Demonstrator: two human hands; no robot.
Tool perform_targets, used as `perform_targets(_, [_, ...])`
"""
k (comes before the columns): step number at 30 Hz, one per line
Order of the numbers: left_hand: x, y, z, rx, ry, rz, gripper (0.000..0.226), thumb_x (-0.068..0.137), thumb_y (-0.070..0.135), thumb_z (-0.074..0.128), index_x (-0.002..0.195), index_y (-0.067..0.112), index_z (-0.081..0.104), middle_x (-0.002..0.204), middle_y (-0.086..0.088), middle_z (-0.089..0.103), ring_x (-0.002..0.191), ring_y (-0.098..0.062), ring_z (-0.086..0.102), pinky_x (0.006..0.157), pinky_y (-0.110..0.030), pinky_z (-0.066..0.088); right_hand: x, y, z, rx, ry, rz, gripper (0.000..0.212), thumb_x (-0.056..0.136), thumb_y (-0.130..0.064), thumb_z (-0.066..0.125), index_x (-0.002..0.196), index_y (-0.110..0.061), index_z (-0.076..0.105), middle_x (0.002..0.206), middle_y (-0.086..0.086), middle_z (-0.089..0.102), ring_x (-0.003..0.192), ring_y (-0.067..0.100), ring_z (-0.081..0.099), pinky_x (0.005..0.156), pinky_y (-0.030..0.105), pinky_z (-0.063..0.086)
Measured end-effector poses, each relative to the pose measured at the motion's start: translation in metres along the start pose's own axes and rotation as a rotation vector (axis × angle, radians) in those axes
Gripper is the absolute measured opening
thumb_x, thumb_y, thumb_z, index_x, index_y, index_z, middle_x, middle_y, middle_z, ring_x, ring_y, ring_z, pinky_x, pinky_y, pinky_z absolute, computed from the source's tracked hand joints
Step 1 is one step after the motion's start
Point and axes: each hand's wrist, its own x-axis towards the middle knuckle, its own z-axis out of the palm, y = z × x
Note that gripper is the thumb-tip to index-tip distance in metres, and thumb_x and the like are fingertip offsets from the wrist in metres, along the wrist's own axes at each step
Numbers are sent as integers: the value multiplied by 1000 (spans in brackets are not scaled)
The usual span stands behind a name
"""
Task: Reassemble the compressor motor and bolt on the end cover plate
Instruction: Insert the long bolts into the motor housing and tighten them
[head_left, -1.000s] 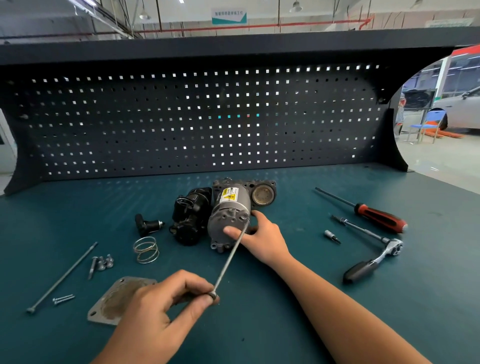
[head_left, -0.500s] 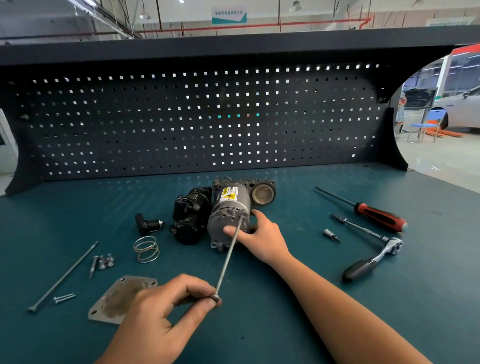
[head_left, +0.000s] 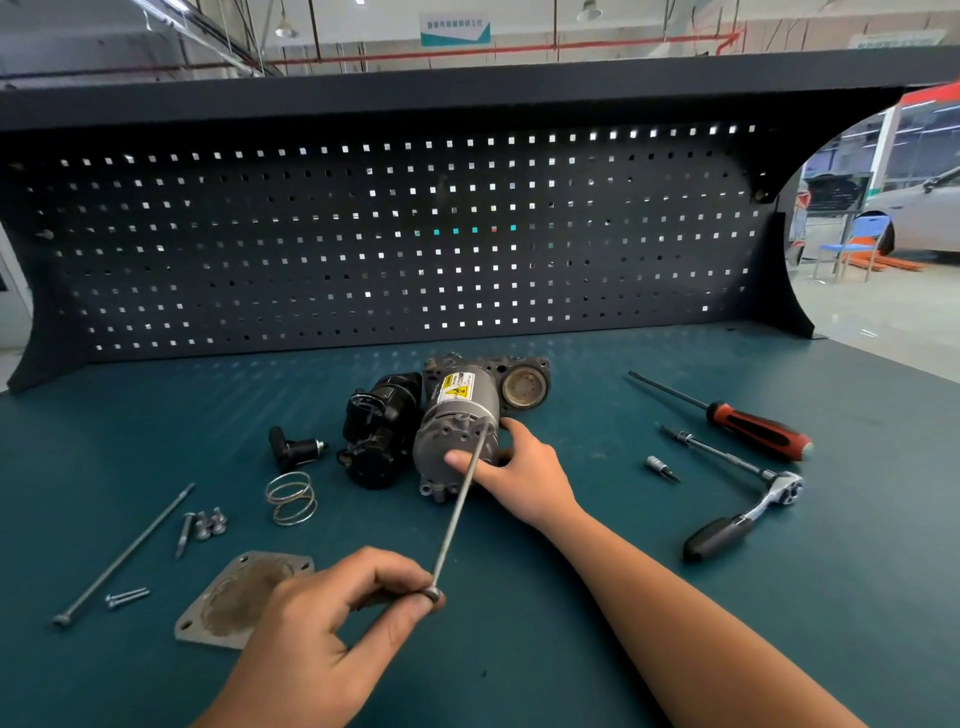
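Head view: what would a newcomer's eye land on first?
Dead centre: the grey motor, gripped by the right hand, with a long bolt pinched at its head by the left hand and its tip at the motor's end face. The end cover plate lies loose front-left. A red-handled screwdriver and a ratchet lie to the right.

Left hand (head_left: 322, 639) low in front, back up, thumb and curled fingers (head_left: 374, 569) pinching head end of bolt (head_left: 460, 512). Right arm bare, reaching forward from lower right. Right hand (head_left: 519, 478) grips motor (head_left: 457, 415): thumb flat on end face, fingers round its right side.
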Motion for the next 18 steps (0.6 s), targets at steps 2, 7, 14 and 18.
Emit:
perform_targets(2, [-1, 0, 1, 0, -18, -8, 15, 70, 39, 61, 84, 38, 63, 72, 22, 69, 68, 1, 68, 68, -12, 53, 0, 0, 0, 3, -4, 2, 99, 64, -69, 67, 142, -19, 33, 123, 5, 60, 114, 22, 55, 87, 35, 48])
perform_targets(7, [1, 0, 2, -9, -22, -34, 16, 69, 41, 58, 85, 41, 62, 71, 22, 70, 69, 2, 68, 69, -9, 51, 1, 0, 0, 10, -11, -6, 97, 64, -69, 67, 141, -18, 35, 124, 4, 61, 115, 22, 56, 92, 39, 48])
perform_targets(14, [-2, 4, 0, 62, -5, 51, 14, 73, 35, 59, 86, 33, 62, 79, 26, 69, 70, 7, 67, 69, -7, 50, 1, 1, 0, -3, -2, -5, 96, 65, -69, 67, 140, -18, 36, 119, 6, 62, 110, 23, 57, 85, 35, 49])
perform_targets(18, [-1, 5, -1, 58, 21, 39, 16, 72, 37, 59, 86, 30, 63, 77, 23, 69, 69, 5, 67, 68, -11, 52, 2, 1, 1, -23, 8, -2, 95, 65, -69, 67, 140, -18, 37, 116, 5, 63, 108, 22, 58, 84, 35, 49])
